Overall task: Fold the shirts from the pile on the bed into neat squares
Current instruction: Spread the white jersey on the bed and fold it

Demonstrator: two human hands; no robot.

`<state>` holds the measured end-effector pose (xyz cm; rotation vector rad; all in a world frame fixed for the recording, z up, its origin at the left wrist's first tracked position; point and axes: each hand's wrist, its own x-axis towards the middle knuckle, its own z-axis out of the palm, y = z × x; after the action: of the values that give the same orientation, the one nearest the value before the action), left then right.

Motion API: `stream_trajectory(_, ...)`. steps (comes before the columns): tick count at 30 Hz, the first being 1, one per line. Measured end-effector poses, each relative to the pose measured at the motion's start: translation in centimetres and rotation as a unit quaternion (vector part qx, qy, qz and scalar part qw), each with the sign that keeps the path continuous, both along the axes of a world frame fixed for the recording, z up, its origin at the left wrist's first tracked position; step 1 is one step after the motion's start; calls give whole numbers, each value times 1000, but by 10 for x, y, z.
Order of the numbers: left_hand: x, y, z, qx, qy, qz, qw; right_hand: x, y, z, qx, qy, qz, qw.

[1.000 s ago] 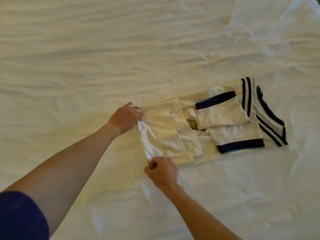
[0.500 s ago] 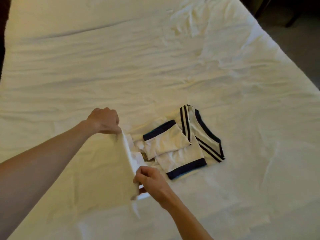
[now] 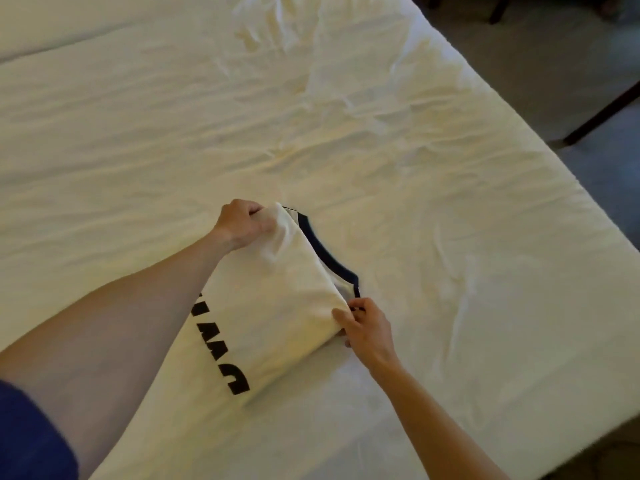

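The left forearm (image 3: 145, 327) hides part of the shirt's black lettering (image 3: 221, 355), perhaps several letters.

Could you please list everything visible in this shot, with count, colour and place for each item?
shirt: one, white with navy trim and black lettering, folded over on the bed, near the middle of the view
bed sheet: one, cream white, wrinkled, covering the bed across most of the view
floor: grey, upper right beyond the bed edge
dark furniture leg: one clearly seen, slanting at the right edge
blue sleeve: one, lower left corner
left hand: gripping the shirt's far corner
right hand: pinching the shirt's near corner by the navy trim
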<state>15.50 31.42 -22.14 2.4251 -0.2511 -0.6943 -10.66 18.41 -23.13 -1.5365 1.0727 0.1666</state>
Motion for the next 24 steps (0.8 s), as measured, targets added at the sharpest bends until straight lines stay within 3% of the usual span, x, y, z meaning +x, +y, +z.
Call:
stream_trajectory(2, 1, -2, -6, 8, -23, 24, 999, -4, 1, -7, -46, -14, 0, 999)
stream_trajectory(7, 7, -15, -6, -6, -59, -18, 998, -7, 10, -6, -76, 4, -141, 987)
stream_trajectory(12, 5, 37, -19, 89, 18, -15, 996, -6, 46, -1, 31, 74, -223, 971)
stream_trajectory(15, 0, 66, -26, 179, -3, -115, 977, -1, 71, 1, 109, 68, -262, 956)
stream_trajectory(18, -7, 78, -29, 188, -13, -146, 971, 5, 85, -8, 172, 62, -245, 952)
stream_trajectory(21, -30, 103, -24, 159, -37, -69, 984, 8, 81, -10, 123, 51, -163, 978)
stream_trajectory(24, -84, 158, -29, 110, -5, 91, 990, 18, 75, -5, 58, 22, -71, 996)
